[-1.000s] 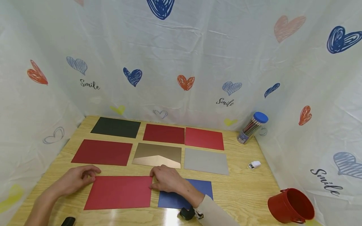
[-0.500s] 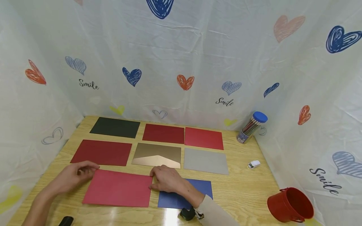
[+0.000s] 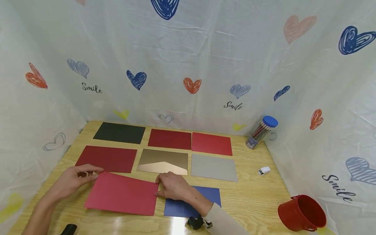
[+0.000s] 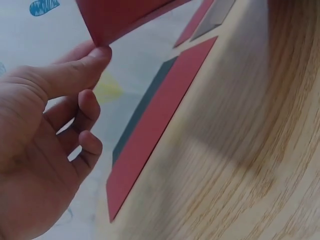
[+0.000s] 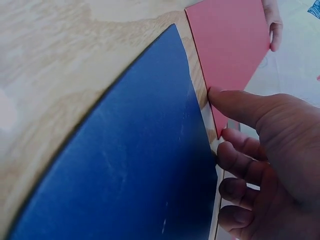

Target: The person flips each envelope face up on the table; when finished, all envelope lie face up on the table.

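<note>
A pinkish-red envelope [image 3: 123, 194] lies in front of me, its left side lifted off the table. My left hand [image 3: 74, 179] pinches its far left corner between thumb and fingers, and the left wrist view shows the thumb [image 4: 97, 55] on that corner. At the opposite side, my right hand [image 3: 173, 186] holds the envelope's right edge near its far corner with thumb and curled fingers. Below my right wrist lies a blue envelope [image 3: 205, 194], partly covered by the forearm; it fills much of the right wrist view [image 5: 135, 145].
Beyond are a gold envelope [image 3: 163, 156], a grey one [image 3: 214, 168], a dark red one [image 3: 108, 158], and a back row of dark green [image 3: 118, 133] and red ones. A pencil tub [image 3: 261, 132], small white-capped bottle [image 3: 263, 170] and red bucket [image 3: 293, 213] stand right.
My left hand has taken hold of the pinkish-red envelope's far left corner and raised that side, moving slightly away from me. The right hand has stayed at the right edge.
</note>
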A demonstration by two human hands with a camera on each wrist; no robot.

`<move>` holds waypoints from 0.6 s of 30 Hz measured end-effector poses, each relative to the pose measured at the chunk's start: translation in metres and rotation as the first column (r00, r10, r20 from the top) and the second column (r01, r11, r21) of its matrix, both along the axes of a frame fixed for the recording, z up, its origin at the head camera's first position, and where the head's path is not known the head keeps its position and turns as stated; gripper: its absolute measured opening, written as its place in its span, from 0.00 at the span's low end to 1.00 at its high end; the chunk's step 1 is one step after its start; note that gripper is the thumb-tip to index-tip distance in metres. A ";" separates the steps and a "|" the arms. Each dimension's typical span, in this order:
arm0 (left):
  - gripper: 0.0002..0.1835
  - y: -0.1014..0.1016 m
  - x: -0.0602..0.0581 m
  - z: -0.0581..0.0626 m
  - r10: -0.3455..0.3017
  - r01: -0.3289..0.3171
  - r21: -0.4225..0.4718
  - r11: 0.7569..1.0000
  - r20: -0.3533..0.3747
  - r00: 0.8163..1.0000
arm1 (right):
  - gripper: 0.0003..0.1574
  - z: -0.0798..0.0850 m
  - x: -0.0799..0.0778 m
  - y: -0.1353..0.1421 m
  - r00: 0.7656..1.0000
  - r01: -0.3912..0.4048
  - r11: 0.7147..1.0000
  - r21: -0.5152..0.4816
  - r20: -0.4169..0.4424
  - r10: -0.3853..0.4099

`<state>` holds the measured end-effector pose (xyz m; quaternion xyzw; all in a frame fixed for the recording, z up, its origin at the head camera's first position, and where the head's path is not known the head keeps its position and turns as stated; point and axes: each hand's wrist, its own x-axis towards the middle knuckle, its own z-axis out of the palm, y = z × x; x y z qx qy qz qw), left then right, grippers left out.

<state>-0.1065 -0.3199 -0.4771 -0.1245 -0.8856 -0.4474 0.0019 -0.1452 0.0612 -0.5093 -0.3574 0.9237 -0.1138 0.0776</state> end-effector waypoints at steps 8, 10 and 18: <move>0.11 0.002 0.000 0.000 0.014 -0.014 0.002 1.000 -0.061 0.998 | 0.11 0.000 0.003 0.001 0.986 -0.160 0.985 -0.058 -0.062 0.156; 0.10 0.003 0.000 -0.001 0.019 -0.020 -0.004 1.000 -0.063 0.998 | 0.11 0.001 0.004 0.001 0.973 -0.216 0.975 -0.054 -0.094 0.211; 0.10 0.003 0.001 0.000 0.043 -0.046 -0.047 0.998 -0.067 0.997 | 0.36 0.007 0.007 0.003 0.948 -0.315 0.949 0.017 -0.046 0.316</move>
